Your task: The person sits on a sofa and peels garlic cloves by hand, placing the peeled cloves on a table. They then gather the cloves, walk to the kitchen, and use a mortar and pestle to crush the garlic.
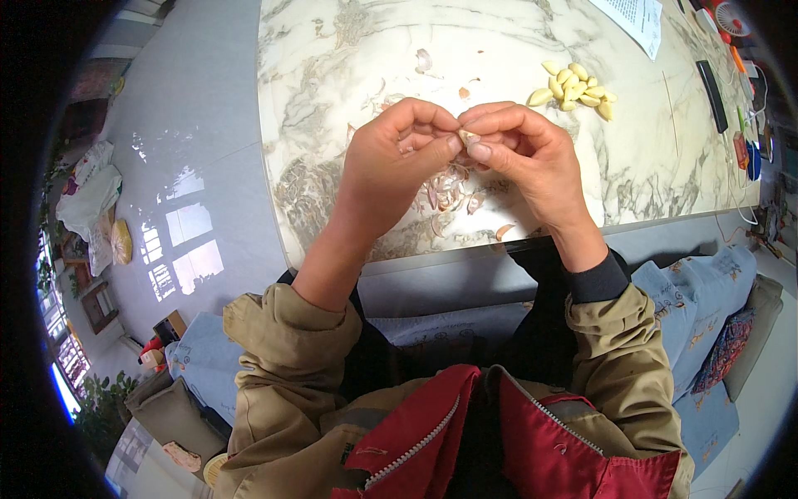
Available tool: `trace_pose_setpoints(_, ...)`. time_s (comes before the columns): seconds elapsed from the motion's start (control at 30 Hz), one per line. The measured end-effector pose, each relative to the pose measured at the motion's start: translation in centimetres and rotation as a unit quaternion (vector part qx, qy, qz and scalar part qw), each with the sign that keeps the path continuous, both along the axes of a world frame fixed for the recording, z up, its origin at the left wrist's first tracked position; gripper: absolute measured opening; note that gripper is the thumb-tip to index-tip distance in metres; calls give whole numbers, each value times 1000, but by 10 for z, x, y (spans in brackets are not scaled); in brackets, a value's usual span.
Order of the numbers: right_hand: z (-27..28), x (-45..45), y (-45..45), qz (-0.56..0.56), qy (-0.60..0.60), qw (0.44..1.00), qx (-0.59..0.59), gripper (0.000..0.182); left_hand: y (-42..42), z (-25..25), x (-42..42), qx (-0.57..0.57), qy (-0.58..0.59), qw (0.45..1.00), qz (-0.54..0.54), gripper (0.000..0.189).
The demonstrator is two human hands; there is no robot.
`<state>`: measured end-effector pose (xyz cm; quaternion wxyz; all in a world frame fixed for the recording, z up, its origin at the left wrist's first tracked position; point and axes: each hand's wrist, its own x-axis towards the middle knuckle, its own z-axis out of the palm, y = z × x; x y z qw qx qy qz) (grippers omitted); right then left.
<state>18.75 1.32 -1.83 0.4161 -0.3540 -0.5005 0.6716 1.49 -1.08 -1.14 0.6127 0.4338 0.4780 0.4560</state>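
Note:
A small garlic clove [468, 136] with some skin on it is pinched between the thumb and fingers of my right hand [536, 150]. The fingertips of my left hand [393, 162] meet it at its left end, thumb against forefinger. Below and behind my hands, papery garlic skins [446, 190] lie scattered on the marble-patterned tabletop [629, 156]. To the right, beyond my right hand, is a small heap of peeled garlic cloves [573, 86]. A brownish piece, either a clove or skin [504, 232], rests close to the table's near edge.
A printed sheet [633, 25] lies at the far right of the table. Near the right end are a thin stick [670, 112], a black bar-shaped object [712, 96], white cables and a small fan [732, 19]. Blue cloth covers the seat [698, 305] around me.

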Motion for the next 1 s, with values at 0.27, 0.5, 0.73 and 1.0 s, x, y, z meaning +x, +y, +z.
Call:
trace_pose_setpoints(0.27,2,-2,-4,-70,-167,972,151,13,-1,11,3,-35,42,999,-4,15)
trace_pose_setpoints(0.5,4,-1,0,-38,-30,997,-63,18,-3,14,3,-6,67,998,3,15)
trace_pose_setpoints(0.73,-5,5,5,16,34,998,-59,16,-1,18,-3,-38,-10,999,-20,15)
trace_pose_setpoints(1.0,5,6,6,40,-72,995,49,7,3,13,-13,-133,-69,983,-107,20)
